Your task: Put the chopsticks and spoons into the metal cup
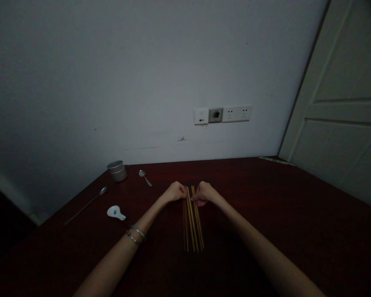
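Note:
Several wooden chopsticks (192, 225) lie side by side on the dark red table, pointing away from me. My left hand (175, 191) is closed in a pinch at their far ends, on the left side of the row. Opposite it, my right hand (205, 192) has its fingers bent and pressed together on the chopsticks at the right side. A narrow gap runs between the left and right sticks near the far ends. The dim light hides exactly which sticks each hand's fingertips hold.
Left of my hands lie a short metal spoon (145, 178), a white ceramic spoon (115, 213) and a long-handled metal spoon (88, 205). A grey metal cup (117, 171) stands at the table's (250, 181) back left. Behind is a wall with sockets (236, 114); a door (343, 95) is at right.

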`<action>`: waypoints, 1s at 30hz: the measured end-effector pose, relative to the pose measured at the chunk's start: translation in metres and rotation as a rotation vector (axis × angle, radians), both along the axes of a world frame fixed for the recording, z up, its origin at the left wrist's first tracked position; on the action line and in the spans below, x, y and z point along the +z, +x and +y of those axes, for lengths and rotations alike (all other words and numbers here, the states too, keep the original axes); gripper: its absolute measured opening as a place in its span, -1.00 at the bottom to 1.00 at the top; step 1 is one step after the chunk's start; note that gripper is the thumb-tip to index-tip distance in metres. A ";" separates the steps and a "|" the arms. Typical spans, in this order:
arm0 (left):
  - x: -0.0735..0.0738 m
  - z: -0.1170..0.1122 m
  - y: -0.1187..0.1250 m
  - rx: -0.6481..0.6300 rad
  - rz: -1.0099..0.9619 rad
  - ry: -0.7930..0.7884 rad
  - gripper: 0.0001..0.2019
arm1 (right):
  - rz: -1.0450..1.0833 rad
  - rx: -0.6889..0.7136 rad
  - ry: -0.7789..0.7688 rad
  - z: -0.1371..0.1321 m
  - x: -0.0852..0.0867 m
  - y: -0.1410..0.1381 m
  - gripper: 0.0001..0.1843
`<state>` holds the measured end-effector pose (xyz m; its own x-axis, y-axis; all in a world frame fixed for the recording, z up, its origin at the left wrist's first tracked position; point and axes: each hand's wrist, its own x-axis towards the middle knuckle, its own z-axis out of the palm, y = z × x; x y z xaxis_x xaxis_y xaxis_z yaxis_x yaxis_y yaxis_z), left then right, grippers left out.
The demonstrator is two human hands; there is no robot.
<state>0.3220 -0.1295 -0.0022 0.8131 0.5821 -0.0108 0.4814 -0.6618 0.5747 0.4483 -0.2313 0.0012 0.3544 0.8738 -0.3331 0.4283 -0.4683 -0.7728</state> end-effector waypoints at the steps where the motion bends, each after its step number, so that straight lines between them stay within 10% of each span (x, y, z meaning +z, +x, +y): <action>1: -0.001 0.000 0.000 -0.001 0.005 0.001 -0.84 | 0.006 0.001 -0.002 0.000 0.000 0.000 -0.67; 30: -0.006 0.001 0.004 0.042 0.006 0.061 -0.83 | 0.065 -0.010 -0.038 0.001 0.001 -0.003 -0.72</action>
<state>0.3262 -0.1284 -0.0082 0.7878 0.6155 0.0207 0.5132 -0.6747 0.5306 0.4453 -0.2307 0.0021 0.3396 0.8565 -0.3886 0.3730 -0.5019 -0.7804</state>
